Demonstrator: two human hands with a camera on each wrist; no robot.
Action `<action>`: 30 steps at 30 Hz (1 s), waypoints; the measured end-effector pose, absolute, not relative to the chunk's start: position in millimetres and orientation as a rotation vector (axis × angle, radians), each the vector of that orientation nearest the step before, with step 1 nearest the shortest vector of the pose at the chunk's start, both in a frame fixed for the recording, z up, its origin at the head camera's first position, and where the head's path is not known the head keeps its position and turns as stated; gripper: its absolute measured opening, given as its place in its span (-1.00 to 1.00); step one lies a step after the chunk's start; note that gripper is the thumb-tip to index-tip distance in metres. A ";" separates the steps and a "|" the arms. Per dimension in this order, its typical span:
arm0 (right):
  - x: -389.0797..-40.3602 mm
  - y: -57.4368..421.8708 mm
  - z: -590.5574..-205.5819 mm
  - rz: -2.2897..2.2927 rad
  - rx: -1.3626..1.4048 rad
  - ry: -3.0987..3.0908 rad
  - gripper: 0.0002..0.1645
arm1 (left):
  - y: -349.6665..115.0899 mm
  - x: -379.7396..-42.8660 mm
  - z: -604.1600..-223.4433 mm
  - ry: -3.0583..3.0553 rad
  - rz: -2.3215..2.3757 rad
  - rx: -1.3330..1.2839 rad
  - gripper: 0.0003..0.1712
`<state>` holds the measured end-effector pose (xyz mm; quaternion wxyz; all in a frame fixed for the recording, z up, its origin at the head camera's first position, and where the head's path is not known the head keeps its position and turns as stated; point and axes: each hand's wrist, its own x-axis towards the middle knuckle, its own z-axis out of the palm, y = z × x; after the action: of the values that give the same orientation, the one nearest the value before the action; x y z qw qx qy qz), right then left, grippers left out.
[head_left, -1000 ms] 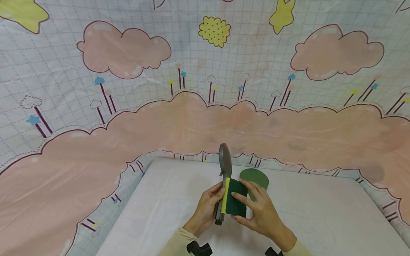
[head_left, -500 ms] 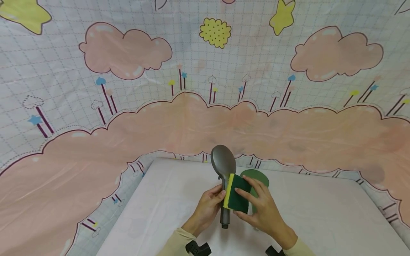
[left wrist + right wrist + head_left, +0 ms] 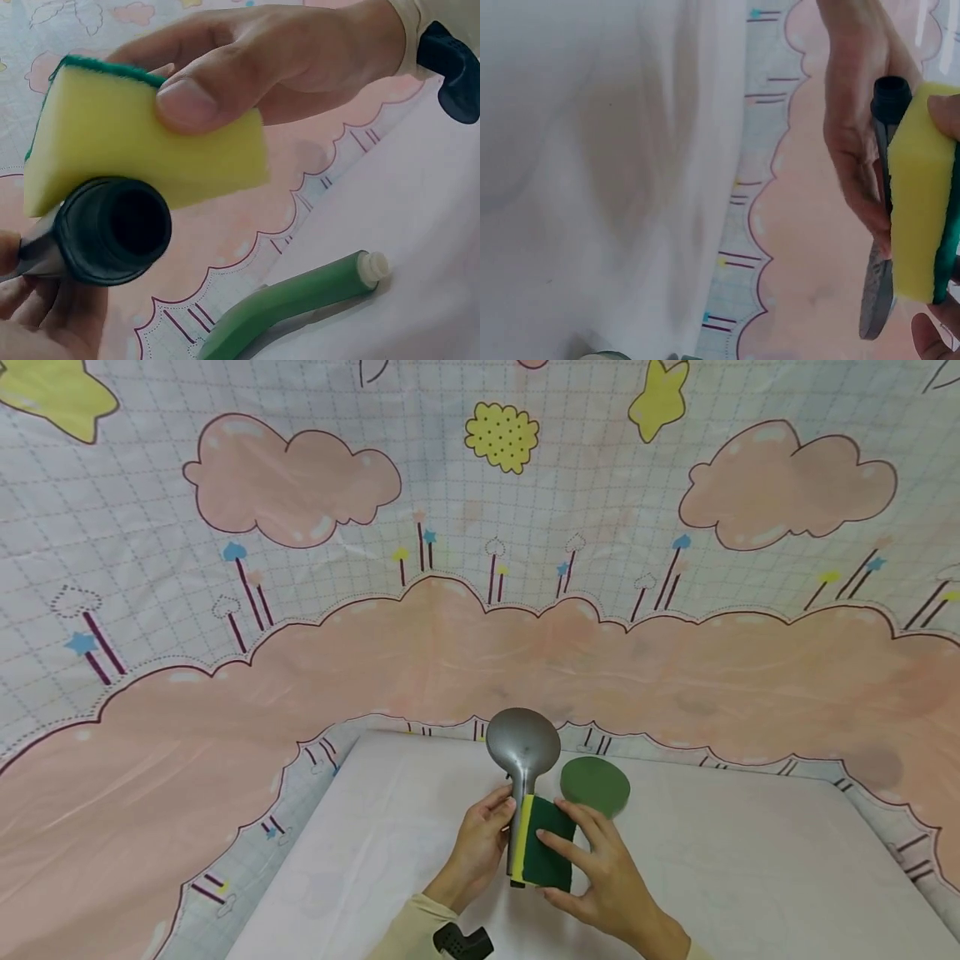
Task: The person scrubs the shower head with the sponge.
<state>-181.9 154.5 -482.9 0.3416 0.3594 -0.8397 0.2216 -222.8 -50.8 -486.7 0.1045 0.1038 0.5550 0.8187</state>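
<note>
My left hand (image 3: pixel 474 843) grips the handle of a grey shower head (image 3: pixel 523 743), whose round head points up and whose broad smooth side faces the head camera. A two-layer scouring sponge (image 3: pixel 551 843), yellow with a dark green scrubbing side, is pinched by my right hand (image 3: pixel 611 877). Its yellow face (image 3: pixel 150 142) lies along the handle, close by the dark open end (image 3: pixel 116 232) in the left wrist view. From the right wrist, the yellow side (image 3: pixel 915 202) overlaps the handle, and the shower head (image 3: pixel 877 292) hangs below it edge-on.
Behind my right hand, a green shower head (image 3: pixel 596 783) lies on the white tabletop (image 3: pixel 750 860). The left wrist view shows its green handle (image 3: pixel 300 292) with a pale threaded end. A cloth (image 3: pixel 480 652) printed with clouds rises behind the table.
The grey shower head has turned from edge-on to broadside. The sponge has risen slightly, then slid down the handle with my right hand. The green shower head has stayed put.
</note>
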 end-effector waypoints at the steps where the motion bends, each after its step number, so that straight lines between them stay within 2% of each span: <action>1: -181.1 154.6 -483.3 0.571 0.942 -2.179 -0.18 | -51.1 -222.7 -486.8 1.639 2.414 0.304 -0.39; 13: -186.5 160.6 -477.5 0.579 0.981 -2.128 -0.26 | -54.1 -219.9 -482.4 1.668 2.337 0.336 -0.39; 21: -194.5 167.7 -475.7 0.584 0.927 -2.182 -0.20 | -54.4 -220.6 -483.1 1.685 2.310 0.376 -0.39; 30: -201.0 184.6 -477.3 0.568 0.828 -2.252 -0.22 | -56.1 -224.9 -487.9 1.728 2.316 0.375 -0.43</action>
<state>-201.0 184.6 -477.3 0.3314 0.3168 -0.8617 0.2173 -224.9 -56.1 -487.9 0.1138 0.1279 0.5891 0.7897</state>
